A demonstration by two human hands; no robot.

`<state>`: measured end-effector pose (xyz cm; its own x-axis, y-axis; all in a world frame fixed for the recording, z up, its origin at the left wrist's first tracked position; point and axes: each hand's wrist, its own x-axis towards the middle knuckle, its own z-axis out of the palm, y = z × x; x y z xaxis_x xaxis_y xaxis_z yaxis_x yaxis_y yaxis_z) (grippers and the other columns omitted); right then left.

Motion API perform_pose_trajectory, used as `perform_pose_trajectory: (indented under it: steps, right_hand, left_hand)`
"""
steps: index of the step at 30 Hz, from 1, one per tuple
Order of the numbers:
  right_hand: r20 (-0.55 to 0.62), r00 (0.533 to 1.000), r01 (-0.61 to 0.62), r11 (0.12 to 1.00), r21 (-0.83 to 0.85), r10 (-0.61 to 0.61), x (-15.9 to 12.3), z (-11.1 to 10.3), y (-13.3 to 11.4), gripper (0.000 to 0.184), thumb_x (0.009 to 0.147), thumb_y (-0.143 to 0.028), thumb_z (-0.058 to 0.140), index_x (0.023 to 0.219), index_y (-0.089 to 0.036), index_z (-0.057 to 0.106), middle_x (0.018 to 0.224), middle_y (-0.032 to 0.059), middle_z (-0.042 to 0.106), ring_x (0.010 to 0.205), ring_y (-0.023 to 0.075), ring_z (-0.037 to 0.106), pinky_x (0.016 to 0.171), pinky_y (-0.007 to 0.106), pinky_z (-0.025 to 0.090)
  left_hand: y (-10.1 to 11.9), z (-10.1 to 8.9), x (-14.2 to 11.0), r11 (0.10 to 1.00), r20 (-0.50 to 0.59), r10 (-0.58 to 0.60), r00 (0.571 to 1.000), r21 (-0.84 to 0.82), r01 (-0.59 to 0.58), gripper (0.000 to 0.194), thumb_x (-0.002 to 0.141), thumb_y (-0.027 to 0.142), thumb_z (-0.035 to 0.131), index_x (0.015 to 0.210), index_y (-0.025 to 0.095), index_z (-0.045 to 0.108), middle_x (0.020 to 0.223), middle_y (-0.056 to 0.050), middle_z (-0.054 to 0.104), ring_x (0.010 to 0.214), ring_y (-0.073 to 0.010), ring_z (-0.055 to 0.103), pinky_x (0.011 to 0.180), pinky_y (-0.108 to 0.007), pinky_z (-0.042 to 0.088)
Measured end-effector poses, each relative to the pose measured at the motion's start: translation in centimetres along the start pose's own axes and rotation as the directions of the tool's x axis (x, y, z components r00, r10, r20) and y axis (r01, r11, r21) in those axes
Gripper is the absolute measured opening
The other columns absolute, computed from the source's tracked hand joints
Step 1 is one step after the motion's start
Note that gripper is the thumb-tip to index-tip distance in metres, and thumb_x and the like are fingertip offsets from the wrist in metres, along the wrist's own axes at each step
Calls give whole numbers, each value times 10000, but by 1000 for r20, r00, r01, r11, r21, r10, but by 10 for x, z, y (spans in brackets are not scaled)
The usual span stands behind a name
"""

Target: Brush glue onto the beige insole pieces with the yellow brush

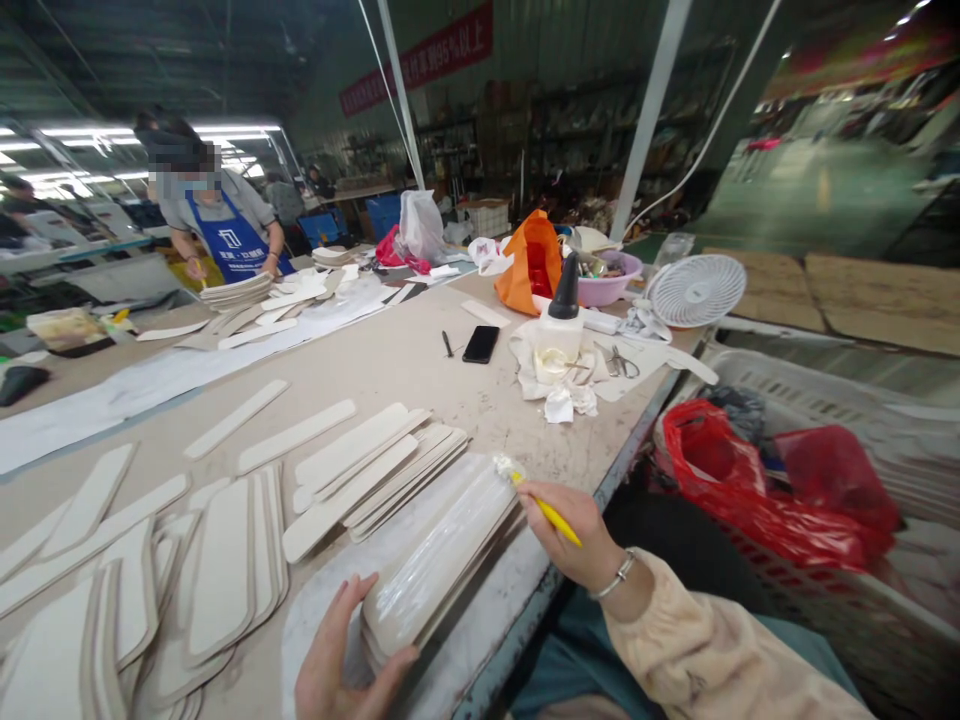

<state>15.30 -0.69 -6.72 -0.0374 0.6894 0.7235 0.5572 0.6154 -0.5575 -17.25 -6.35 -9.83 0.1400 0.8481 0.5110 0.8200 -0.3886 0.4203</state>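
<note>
My right hand (566,535) is closed round a yellow-handled brush (556,520). Its tip, thick with white paste, touches the far end of a stack of long, round-ended off-white pieces (435,570). Wet, shiny streaks cover the top piece. At the near end of that stack is my left hand (345,650), its thumb on one side and fingers on the other, gripping the edges. The stack lies on a white sheet (307,600). Just beyond it is another pile of similar pieces (405,470), and several more piles (225,570) spread to the left.
A black-capped bottle (559,335) stands on cloth beside scissors (621,365). A phone (481,344), orange bag (531,265), purple basin (607,280) and white fan (696,290) are farther back. Right of the table edge is a crate (810,380) with red bags. A co-worker (221,220) stands across the table.
</note>
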Motion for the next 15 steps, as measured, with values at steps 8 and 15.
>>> perform_pose_trajectory:
  steps: [8, 15]
  right_hand:
    - [241, 954, 136, 972, 190, -180, -10, 25, -60, 189, 874, -170, 513, 1056, -182, 562, 713, 21, 659, 586, 127, 593, 560, 247, 488]
    - [179, 975, 82, 964, 252, -130, -9, 13, -51, 198, 870, -146, 520, 1057, -183, 576, 780, 35, 694, 639, 124, 640, 619, 236, 521]
  left_hand:
    - [-1, -2, 0, 998, 6, 28, 1000, 48, -29, 846, 712, 507, 713, 1413, 184, 366, 1174, -150, 650, 1092, -333, 617, 919, -481, 518]
    - [4, -4, 6, 997, 21, 66, 998, 33, -66, 819, 723, 507, 704, 1396, 171, 380, 1182, -166, 631, 1088, -332, 611, 892, -478, 529]
